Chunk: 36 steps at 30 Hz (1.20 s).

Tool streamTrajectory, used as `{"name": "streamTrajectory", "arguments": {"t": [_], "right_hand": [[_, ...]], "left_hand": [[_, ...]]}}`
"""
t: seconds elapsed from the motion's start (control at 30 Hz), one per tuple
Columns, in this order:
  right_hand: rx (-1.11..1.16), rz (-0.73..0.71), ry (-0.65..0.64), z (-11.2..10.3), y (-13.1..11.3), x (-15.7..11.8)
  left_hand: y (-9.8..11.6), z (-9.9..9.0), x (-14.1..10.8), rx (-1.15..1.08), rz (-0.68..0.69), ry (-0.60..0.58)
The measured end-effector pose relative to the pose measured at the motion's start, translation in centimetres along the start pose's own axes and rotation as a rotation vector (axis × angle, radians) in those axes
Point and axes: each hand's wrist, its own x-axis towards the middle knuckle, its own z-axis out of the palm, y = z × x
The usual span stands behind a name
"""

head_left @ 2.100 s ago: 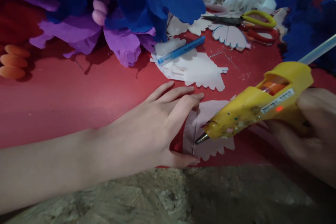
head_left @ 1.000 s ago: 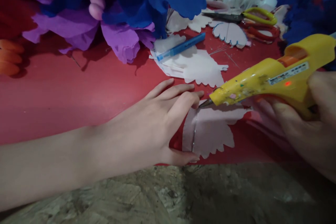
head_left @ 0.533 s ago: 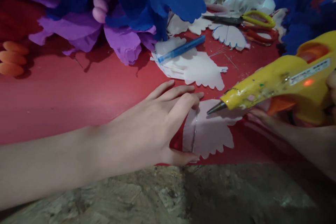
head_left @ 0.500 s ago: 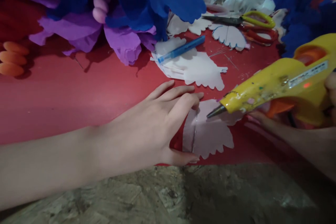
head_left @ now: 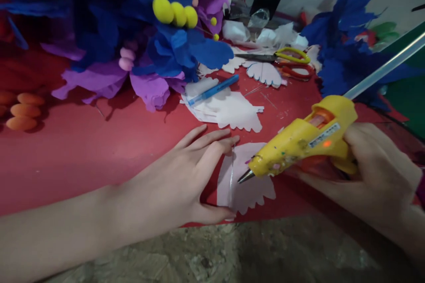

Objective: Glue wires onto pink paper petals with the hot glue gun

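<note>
Closer to the shiny line (head_left: pixel 231 177) on the paper petal (head_left: pixel 254 192) than before, the glue gun (head_left: pixel 288 148) is gripped by the right hand (head_left: pixel 378 163), right of the petal. The petal lies between both hands; the left hand (head_left: pixel 189 168), fingers spread, steadies its left side.

The head view looks forward and down from close above the hands (head_left: pixel 186 174) and the red tabletop (head_left: pixel 76 154).

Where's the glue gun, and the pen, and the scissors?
Glue gun (head_left: pixel 290 147): head view, on its yellow body.
Pen (head_left: pixel 214 90): head view, on its blue barrel.
Scissors (head_left: pixel 264 58): head view, on the dark blades.
</note>
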Motion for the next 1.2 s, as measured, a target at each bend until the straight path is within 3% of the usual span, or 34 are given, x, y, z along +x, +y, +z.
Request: {"name": "streamTrajectory", "arguments": {"t": [0.5, 0.63, 0.73, 0.77, 0.83, 1.0, 1.2], "right_hand": [[0.059, -0.032, 0.095, 0.1, -0.2, 0.1], [0.129, -0.053, 0.074, -0.2, -0.1, -0.1], [0.159, -0.049, 0.091, -0.3, 0.0, -0.2], [0.165, -0.046, 0.101, -0.3, 0.0, -0.2], [0.163, -0.054, 0.114, -0.3, 0.1, -0.2], [0.122, -0.075, 0.135, -0.5, 0.1, -0.2], [0.09, -0.089, 0.161, -0.5, 0.2, -0.3]], "left_hand": [[0.1, -1.0, -0.3, -0.138, -0.023, 0.001], [0.9, -3.2, 0.2, -0.119, -0.021, 0.16], [1.9, -5.0, 2.5, -0.101, 0.023, 0.356], [2.3, -5.5, 3.6, -0.11, -0.006, 0.373], [3.2, -6.3, 6.2, -0.106, 0.067, 0.429], [5.2, -7.1, 11.5, -0.052, 0.041, 0.309], [6.6, -6.9, 12.8, -0.044, 0.061, 0.252]]}}
